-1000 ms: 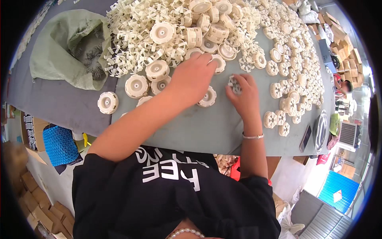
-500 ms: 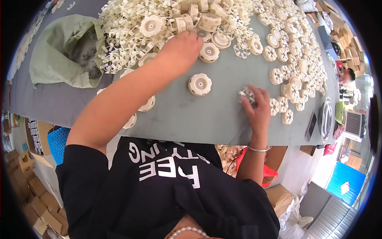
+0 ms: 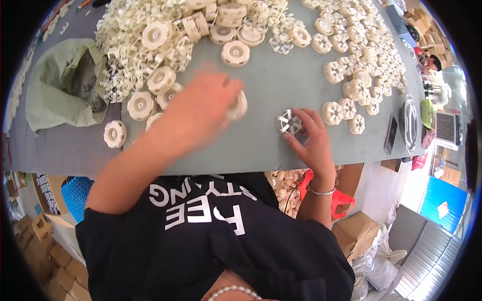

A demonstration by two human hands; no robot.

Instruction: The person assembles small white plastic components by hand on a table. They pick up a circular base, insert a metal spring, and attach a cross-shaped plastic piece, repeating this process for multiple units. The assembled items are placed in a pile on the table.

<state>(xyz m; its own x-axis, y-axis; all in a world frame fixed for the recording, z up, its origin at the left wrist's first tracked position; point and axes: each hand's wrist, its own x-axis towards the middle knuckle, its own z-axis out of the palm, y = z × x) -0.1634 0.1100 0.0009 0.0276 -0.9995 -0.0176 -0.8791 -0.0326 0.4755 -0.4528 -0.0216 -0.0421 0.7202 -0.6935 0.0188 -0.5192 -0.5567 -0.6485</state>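
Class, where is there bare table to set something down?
Bare table: between the left hand and the spoked piece at the right hand; this side of the clustered wheels, between that hand and the phone. Crowded: those wheels, upper-left heap of loose pieces.

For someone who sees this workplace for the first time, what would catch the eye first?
Probably the big heap of pale clawed pieces at the table's far left, with round cream discs on and around it. Next, the dense spread of cream spoked wheels along the table's right side. Then the hands: the blurred left hand beside a cream disc near the middle, the right hand holding a white spoked piece.
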